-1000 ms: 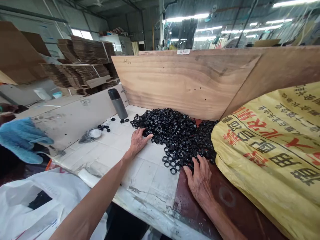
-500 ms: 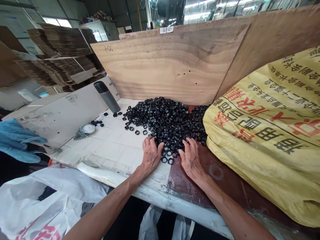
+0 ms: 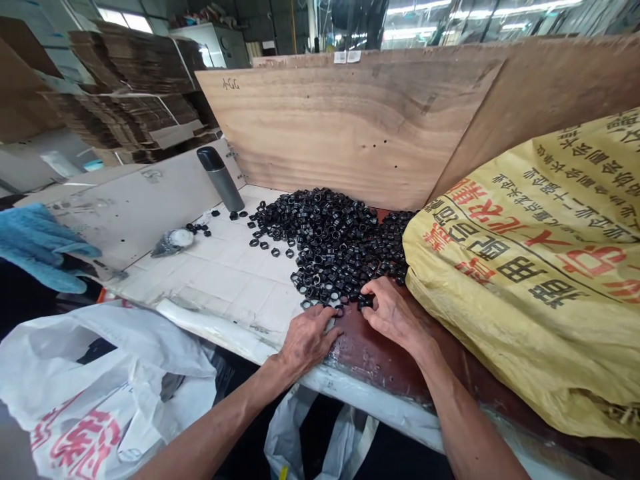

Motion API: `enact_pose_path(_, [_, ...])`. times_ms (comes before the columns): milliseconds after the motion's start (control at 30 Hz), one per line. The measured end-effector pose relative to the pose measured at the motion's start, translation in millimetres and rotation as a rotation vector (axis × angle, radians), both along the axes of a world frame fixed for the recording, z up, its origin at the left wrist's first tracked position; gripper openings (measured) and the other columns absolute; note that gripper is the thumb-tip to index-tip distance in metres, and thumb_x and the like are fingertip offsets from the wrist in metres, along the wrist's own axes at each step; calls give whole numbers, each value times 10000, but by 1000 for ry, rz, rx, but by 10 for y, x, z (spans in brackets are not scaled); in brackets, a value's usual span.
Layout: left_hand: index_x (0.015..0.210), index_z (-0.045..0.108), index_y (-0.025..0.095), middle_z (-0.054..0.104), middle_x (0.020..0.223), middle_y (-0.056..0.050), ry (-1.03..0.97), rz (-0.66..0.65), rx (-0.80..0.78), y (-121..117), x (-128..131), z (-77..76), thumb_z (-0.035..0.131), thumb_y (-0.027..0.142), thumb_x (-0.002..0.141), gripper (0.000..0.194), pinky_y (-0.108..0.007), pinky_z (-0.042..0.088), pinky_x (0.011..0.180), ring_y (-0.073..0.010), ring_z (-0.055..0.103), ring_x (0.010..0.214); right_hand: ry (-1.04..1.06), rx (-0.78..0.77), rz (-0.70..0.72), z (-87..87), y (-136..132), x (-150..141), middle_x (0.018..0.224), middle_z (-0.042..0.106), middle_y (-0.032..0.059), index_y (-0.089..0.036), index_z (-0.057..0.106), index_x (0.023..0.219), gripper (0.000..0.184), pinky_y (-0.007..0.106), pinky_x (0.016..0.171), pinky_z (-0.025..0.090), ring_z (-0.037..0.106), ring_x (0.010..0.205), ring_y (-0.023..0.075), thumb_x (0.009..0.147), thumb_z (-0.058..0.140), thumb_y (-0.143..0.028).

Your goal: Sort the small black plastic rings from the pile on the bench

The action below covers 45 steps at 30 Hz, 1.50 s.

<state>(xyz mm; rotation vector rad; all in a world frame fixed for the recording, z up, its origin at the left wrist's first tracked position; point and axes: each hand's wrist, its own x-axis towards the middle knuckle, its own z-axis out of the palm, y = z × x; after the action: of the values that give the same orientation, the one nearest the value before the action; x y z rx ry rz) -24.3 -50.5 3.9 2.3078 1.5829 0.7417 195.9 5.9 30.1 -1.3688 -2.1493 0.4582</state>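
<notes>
A heap of small black plastic rings (image 3: 335,240) lies on the tiled table top (image 3: 225,280), against a plywood back board (image 3: 340,127). My left hand (image 3: 307,340) rests palm down near the table's front edge, fingers curled at the heap's near rim. Just to its right, my right hand (image 3: 393,313) has its fingers bent over a few black rings at the heap's near edge. Several loose rings lie scattered left of the heap.
A big yellow printed sack (image 3: 540,267) fills the right side. A grey flask (image 3: 220,179) stands at the back left, with a small clear bag (image 3: 173,241) nearby. White plastic bags (image 3: 100,393) hang below the front edge. A blue cloth (image 3: 40,243) and stacked cardboard (image 3: 130,100) are at left.
Both hands have drawn back toward the table's front edge, pulling rings along. The left hand came from the heap's left side to beside the right hand.
</notes>
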Motion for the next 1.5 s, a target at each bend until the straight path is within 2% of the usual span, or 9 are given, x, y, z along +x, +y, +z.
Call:
enact_pose_path(300, [1076,669,256,573,968,-47,-39,86,-1,109,19,-32,556,305,944,180,-287,522,742,-179,616,848,9,-106,42,-75,-2,-38,916,614,41,-205,562,908,177,285,684,441,597,814,192,755,584,-120])
enact_pose_path(467, [948,680,254,581,954,-36,-40,88,-41,105,28,20,537,276,946,144,-267,516,718,-167,622,843,-14,-271,82,96,-26,7,756,656,1,-208,599,806,89,267,626,426,612,690,171,761,676,-218])
enact_pose_path(633, [918,644,212,623,1058,-71,-30,-4,22,103,35,0,484,221,956,164,-306,519,773,-194,629,911,147,-326,205,165,-109,-180,790,659,-14,-210,655,850,66,257,641,447,596,677,144,800,670,-250])
enact_pose_path(733, [870,619,199,641,947,-71,-95,-67,32,105,24,-16,469,168,947,171,-315,510,794,-203,623,910,211,-310,216,104,-117,-264,872,671,7,-205,690,888,93,272,682,455,602,739,154,805,668,-238])
enact_pose_path(933, [953,555,221,623,785,2,-393,37,-98,79,-24,-2,578,211,887,71,-282,485,666,-163,604,697,484,-612,118,58,-76,-357,802,687,-5,-174,685,1020,263,276,697,490,631,739,163,816,684,-340])
enact_pose_path(1067, [1120,569,219,638,787,17,-635,67,-234,69,-65,23,616,237,868,257,-267,493,666,-150,616,694,486,-486,118,-22,-115,-428,889,701,7,-193,705,983,246,293,748,515,645,809,175,795,723,-349])
enact_pose_path(1267, [1083,686,209,646,780,8,-813,59,-375,74,-111,90,675,265,829,260,-240,474,613,-133,599,674,467,-192,176,-110,-187,-441,1030,701,57,-225,750,995,174,357,910,529,661,990,215,865,665,-303])
enact_pose_path(1400, [1048,702,199,678,1006,-43,-894,75,-368,73,-86,136,730,304,787,283,-269,517,701,-146,629,774,470,-124,202,-110,-226,-421,1054,695,74,-221,731,1045,195,354,870,553,661,985,216,892,612,-245])
enact_pose_path(1500, [1076,684,194,704,870,-24,-946,83,-498,61,-64,149,739,333,789,323,-269,516,692,-150,639,738,523,-152,149,-106,-250,-411,981,691,61,-209,692,1040,177,309,750,570,671,853,191,878,629,-242])
